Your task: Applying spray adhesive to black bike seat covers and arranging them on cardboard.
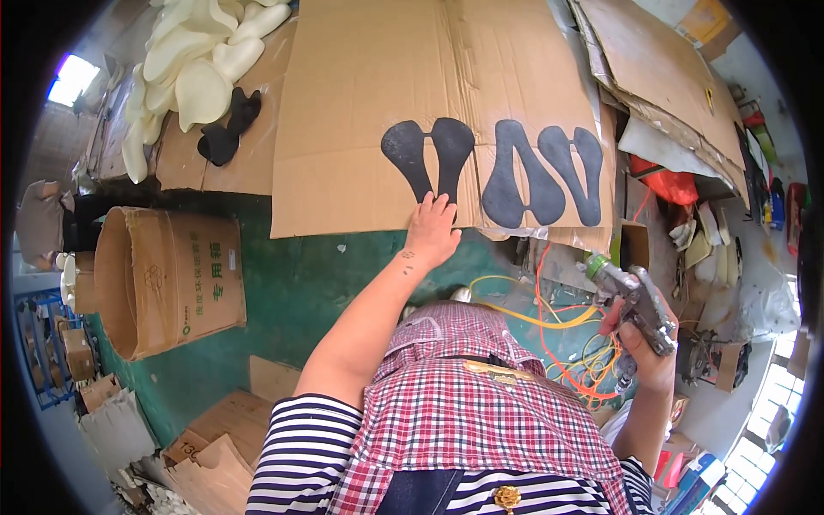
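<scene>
My left hand (433,232) is at the front edge of a large cardboard sheet, its fingers closed on the narrow lower end of a black two-lobed cut-out piece (403,148). The wide lobes lie flat on the cardboard, pointing away from me; part of the lower end is under my fingers. To its right lie two similar pieces: a black cut-out with its wide end nearer me (510,202), and another with its lobes pointing away (587,154). Off the sheet at right, my right hand (654,356) grips a spray gun (633,300) with a green part at its end.
Cream foam-like shaped pieces (204,90) are piled at the far left, beside crumpled black pieces (227,129). An open cardboard box (184,283) stands on the green floor at left. Yellow and orange hoses (584,365) coil below the spray gun. Stacked cardboard (661,77) fills the far right.
</scene>
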The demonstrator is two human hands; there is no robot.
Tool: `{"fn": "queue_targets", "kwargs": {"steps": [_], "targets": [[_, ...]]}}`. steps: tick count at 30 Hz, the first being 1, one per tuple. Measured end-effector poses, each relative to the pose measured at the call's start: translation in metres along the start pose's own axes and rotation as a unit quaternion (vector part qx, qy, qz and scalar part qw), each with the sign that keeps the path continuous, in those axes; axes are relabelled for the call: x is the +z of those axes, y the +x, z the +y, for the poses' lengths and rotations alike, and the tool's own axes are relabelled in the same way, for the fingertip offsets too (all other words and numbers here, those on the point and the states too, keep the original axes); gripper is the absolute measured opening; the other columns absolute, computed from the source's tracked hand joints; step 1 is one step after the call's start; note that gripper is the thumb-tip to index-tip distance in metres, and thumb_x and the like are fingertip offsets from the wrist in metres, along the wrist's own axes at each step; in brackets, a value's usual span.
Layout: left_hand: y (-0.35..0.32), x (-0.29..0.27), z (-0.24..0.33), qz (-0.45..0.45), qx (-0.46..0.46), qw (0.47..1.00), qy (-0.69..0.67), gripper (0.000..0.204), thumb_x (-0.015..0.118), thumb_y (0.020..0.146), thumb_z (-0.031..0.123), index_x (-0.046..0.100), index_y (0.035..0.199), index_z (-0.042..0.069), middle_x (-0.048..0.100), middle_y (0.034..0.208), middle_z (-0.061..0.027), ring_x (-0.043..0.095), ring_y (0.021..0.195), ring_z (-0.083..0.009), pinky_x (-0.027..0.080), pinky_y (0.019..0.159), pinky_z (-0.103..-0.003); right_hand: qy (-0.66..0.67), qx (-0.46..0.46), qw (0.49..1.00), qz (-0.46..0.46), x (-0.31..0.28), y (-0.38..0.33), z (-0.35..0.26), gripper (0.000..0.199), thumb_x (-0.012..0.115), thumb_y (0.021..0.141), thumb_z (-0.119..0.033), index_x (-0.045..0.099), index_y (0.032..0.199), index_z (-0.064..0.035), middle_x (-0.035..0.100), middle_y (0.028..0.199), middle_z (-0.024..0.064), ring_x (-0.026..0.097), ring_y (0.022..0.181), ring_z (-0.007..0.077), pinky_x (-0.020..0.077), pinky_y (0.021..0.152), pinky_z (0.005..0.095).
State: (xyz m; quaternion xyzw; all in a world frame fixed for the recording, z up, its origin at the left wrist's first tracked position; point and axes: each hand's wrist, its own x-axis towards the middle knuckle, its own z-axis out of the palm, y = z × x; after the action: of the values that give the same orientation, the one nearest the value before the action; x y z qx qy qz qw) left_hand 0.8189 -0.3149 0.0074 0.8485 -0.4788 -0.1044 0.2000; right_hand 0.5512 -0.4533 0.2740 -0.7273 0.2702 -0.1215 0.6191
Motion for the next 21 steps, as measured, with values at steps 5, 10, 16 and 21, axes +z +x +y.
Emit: {"fn": "queue_targets", "kwargs": {"steps": [5,10,16,21], "targets": [[0.001,-0.003,0.005,-0.017,0.0,1.0,0.001,0.051,0.064,0.078,0.025,0.052,0.123,0.004,0.043,0.136,-0.0159,0.034,0.129,-0.0374,0.032,0.105,-0.047,0.011,0.014,1.0,0.013,-0.007,-0.012,0.004,0.057,0.068,0.078,-0.021,0.048,0.126,0.0033,0.06,0.081,0.0073,0.057,0.072,0.0139,0.0451,0.068,0.0269],[0.0,0.001,0.004,-0.003,0.01,1.0,0.004,0.052,0.065,0.078,0.025,0.051,0.123,0.004,0.043,0.136,-0.0158,0.034,0.129,-0.0376,0.032,0.105,-0.047,-0.027,0.004,0.996,0.082,-0.008,-0.015,0.004,0.06,0.069,0.077,-0.029,0.05,0.124,0.0031,0.06,0.08,0.0071,0.058,0.07,0.0131,0.0427,0.065,0.0255],[0.0,0.001,0.0,-0.018,0.006,1.0,0.0,0.051,0.064,0.078,0.024,0.05,0.123,0.005,0.041,0.138,-0.0153,0.032,0.131,-0.038,0.028,0.107,-0.048,-0.003,0.031,0.993,0.111,-0.013,-0.032,0.002,0.063,0.071,0.076,-0.031,0.049,0.123,0.0047,0.06,0.081,0.0072,0.058,0.071,0.0149,0.046,0.067,0.0275],[0.0,0.001,-0.002,-0.01,0.01,1.0,0.006,0.053,0.065,0.078,0.024,0.05,0.124,0.004,0.041,0.138,-0.0162,0.032,0.13,-0.0386,0.03,0.107,-0.047,0.004,0.025,0.993,0.118,-0.011,-0.043,0.0,0.06,0.071,0.077,-0.03,0.049,0.121,0.0047,0.06,0.08,0.0072,0.059,0.073,0.0147,0.0472,0.067,0.028]]}}
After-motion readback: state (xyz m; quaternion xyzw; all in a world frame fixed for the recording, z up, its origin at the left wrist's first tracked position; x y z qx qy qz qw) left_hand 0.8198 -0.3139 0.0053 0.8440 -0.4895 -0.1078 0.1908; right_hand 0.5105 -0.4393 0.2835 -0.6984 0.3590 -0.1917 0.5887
